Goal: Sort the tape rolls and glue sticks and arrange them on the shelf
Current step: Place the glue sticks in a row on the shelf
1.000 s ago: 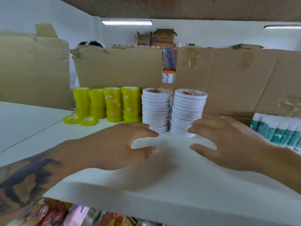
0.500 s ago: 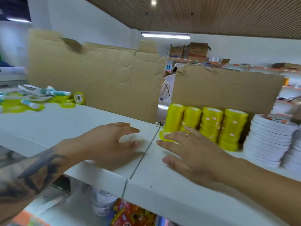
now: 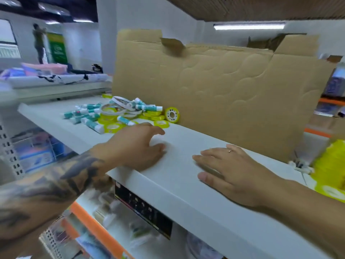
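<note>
Left hand (image 3: 134,148) and right hand (image 3: 229,171) are lying open, fingers relaxed, on the smooth white shelf (image 3: 179,187) near jumbled cylindrical glue sticks (image 3: 93,126) and ring-shaped yellow tape rolls (image 3: 112,127).

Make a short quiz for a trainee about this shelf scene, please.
1. True or false: the left hand grips a glue stick.
2. What stands on edge against the cardboard? A) a yellow tape roll B) a glue stick C) a white tape roll
3. Fill in: the right hand lies flat on the ___.

Key:
1. False; it holds nothing, near the pile.
2. A, the yellow tape roll.
3. Shelf.
</note>
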The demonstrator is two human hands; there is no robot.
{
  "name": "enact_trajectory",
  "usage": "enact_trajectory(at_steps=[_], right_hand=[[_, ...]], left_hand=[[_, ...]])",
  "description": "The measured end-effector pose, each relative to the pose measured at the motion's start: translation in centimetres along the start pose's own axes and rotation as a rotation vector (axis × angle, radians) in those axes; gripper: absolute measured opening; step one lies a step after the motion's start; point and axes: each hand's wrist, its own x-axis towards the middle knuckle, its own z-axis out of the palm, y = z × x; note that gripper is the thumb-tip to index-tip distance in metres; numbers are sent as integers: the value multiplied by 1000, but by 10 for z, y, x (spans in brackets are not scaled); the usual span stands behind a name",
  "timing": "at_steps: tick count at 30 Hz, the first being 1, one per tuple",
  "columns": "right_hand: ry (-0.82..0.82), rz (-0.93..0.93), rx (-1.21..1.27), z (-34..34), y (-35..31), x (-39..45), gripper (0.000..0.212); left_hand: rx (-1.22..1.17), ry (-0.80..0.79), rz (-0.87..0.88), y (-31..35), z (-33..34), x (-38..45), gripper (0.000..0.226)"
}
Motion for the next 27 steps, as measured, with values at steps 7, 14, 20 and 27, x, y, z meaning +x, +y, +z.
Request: enact_trajectory(at_steps=[7, 14, 20, 27], right_hand=[[48, -38, 16, 0, -15, 46, 75], [79, -50, 25, -1, -18, 54, 77], [128, -32, 34, -7, -11, 31, 71], [256, 30, -59, -17, 11, -30, 57]], left_hand=[[218, 26, -86, -75, -14, 34, 59], [309, 96, -1, -103, -7, 52, 20], [143, 265, 125, -62, -14, 42, 16], [-523, 166, 199, 79, -34, 20, 10]])
